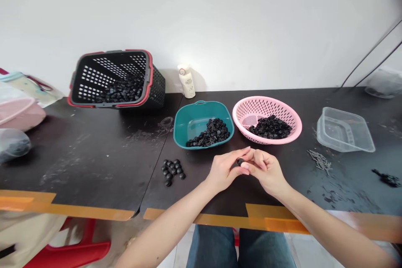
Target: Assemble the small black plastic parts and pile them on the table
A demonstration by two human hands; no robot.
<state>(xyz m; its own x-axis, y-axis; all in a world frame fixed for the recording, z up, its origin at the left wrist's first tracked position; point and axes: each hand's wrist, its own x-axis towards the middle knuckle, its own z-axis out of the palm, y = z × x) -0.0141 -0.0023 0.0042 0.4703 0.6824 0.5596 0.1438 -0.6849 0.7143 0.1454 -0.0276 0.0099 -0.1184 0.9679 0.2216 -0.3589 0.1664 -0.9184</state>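
Note:
Both hands meet over the table's front part, below the two bowls. Between their fingertips is a small round black part [240, 161], partly covered by the fingers. My left hand [223, 169] pinches it from the left, and my right hand [265, 169] grips it from the right with thumb and curled fingers. Behind the left hand stands a teal basin [179, 123] with many small black round parts inside. A pink perforated basket [295, 127] beyond the right hand holds a heap of black pieces. Several black round caps [172, 170] lie loose to the left.
A dark basket with red trim [150, 79] leans at the back left, holding black parts. Beside it stands a white bottle [187, 81]. Rightward are a clear plastic tub [345, 134], thin metal pins [319, 161] and small black bits [387, 178]. Orange tape [220, 219] lines the front edge.

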